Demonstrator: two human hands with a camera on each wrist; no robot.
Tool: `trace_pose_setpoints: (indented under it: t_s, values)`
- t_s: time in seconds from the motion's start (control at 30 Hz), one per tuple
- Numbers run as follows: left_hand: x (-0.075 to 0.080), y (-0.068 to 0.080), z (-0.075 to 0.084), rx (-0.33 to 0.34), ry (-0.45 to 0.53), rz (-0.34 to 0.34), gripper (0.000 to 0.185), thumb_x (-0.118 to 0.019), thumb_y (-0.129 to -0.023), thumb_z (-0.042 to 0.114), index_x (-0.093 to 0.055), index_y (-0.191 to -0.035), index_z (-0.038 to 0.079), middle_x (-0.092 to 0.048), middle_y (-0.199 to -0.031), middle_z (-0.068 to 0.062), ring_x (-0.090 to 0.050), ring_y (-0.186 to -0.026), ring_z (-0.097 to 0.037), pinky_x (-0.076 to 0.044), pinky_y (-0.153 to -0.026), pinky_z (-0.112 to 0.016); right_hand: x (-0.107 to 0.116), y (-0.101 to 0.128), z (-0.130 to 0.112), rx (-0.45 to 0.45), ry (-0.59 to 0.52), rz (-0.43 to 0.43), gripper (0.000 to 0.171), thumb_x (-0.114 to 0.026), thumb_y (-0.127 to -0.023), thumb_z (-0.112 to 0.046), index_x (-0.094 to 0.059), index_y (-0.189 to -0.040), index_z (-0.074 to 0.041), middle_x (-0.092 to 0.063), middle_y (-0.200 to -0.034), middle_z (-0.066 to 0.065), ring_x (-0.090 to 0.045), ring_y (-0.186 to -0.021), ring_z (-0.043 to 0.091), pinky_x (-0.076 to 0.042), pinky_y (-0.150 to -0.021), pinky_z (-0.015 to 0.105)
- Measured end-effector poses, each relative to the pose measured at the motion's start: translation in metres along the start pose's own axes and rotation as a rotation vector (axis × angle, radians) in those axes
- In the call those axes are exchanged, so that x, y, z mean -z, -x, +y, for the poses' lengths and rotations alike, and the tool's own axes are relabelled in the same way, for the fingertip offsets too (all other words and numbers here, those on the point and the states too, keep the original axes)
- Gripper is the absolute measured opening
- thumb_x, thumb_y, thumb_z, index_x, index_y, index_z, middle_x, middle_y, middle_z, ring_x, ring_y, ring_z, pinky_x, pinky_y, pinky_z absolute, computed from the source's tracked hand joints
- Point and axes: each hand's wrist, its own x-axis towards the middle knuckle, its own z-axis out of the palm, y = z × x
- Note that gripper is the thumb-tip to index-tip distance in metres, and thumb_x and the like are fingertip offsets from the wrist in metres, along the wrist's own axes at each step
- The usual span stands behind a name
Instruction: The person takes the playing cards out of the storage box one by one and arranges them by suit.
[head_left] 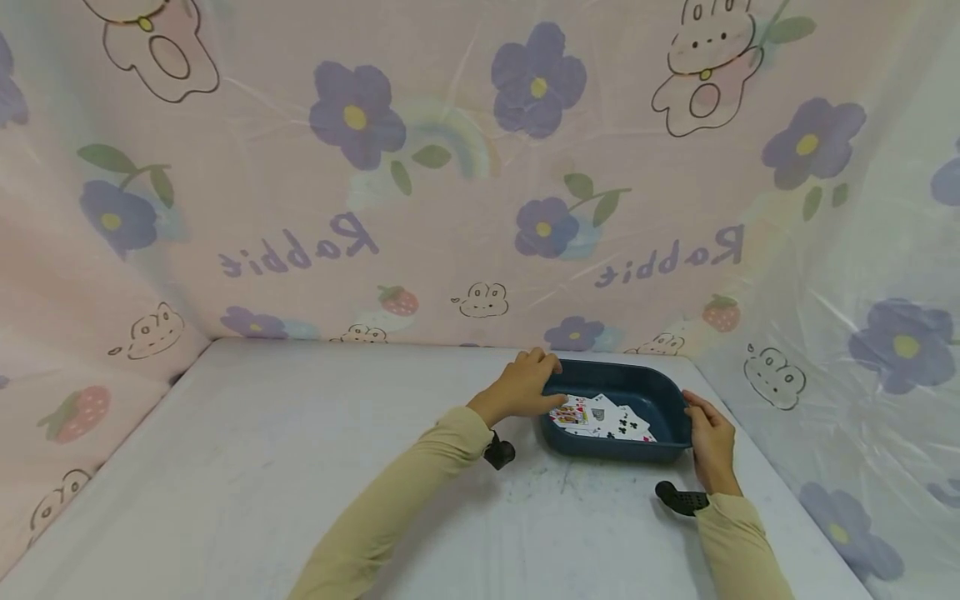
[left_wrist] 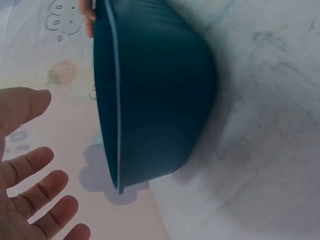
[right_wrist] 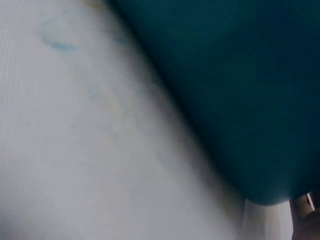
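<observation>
A dark teal plastic basin [head_left: 615,451] stands toward the back right of the white table, with several playing cards [head_left: 600,414] spread inside it. My right hand [head_left: 711,437] grips the basin's right end, its fingers at the rim. In the right wrist view the basin wall [right_wrist: 240,90] fills the upper right, and part of that hand shows in the lower right corner. My left hand [head_left: 525,387] is at the basin's left end. Seen from the left wrist, its fingers [left_wrist: 47,192] are spread and apart from the basin's rim.
Patterned curtains [head_left: 442,192] with flowers and rabbits hang behind and at both sides of the white table [head_left: 285,450]. A black wrist mount [head_left: 499,452] sits at the left wrist, another black mount [head_left: 681,498] at the right.
</observation>
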Motion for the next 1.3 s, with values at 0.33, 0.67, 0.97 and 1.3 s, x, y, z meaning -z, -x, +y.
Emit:
trace_pose_setpoints:
  t_s: [0.33, 0.67, 0.97, 1.3]
  values:
    - [-0.020, -0.018, 0.019, 0.003, -0.157, -0.043, 0.045, -0.062, -0.093, 0.043, -0.051, -0.127, 0.016, -0.050, -0.123, -0.002, -0.047, -0.113, -0.021, -0.043, -0.089, -0.036, 0.001, 0.000, 0.002, 0.014, 0.018, 0.003, 0.043, -0.039, -0.102, -0.019, -0.049, -0.141, -0.004, -0.039, -0.149, 0.012, -0.034, -0.136, 0.024, -0.026, -0.110, 0.040]
    - [-0.037, -0.035, 0.036, 0.012, -0.289, -0.074, 0.047, -0.065, -0.091, 0.043, -0.050, -0.128, 0.017, -0.048, -0.122, -0.001, -0.045, -0.111, -0.019, -0.041, -0.090, -0.033, 0.003, -0.001, 0.002, 0.022, 0.047, -0.006, 0.043, -0.038, -0.103, -0.021, -0.049, -0.141, -0.005, -0.039, -0.150, 0.011, -0.035, -0.134, 0.023, -0.028, -0.109, 0.039]
    - [-0.056, -0.042, 0.035, 0.089, -0.324, -0.109, 0.049, -0.067, -0.090, 0.042, -0.050, -0.129, 0.018, -0.046, -0.125, -0.002, -0.043, -0.112, -0.019, -0.041, -0.091, -0.032, -0.006, 0.000, 0.005, 0.022, 0.041, -0.005, 0.043, -0.037, -0.103, -0.020, -0.048, -0.141, -0.004, -0.038, -0.150, 0.011, -0.032, -0.137, 0.026, -0.027, -0.110, 0.043]
    - [-0.073, -0.052, 0.031, 0.072, -0.423, -0.083, 0.046, -0.071, -0.087, 0.040, -0.056, -0.124, 0.018, -0.052, -0.119, -0.001, -0.049, -0.106, -0.017, -0.046, -0.083, -0.029, 0.001, 0.002, 0.004, 0.015, 0.038, -0.013, 0.044, -0.036, -0.103, -0.021, -0.047, -0.143, -0.005, -0.036, -0.152, 0.011, -0.029, -0.139, 0.027, -0.024, -0.111, 0.043]
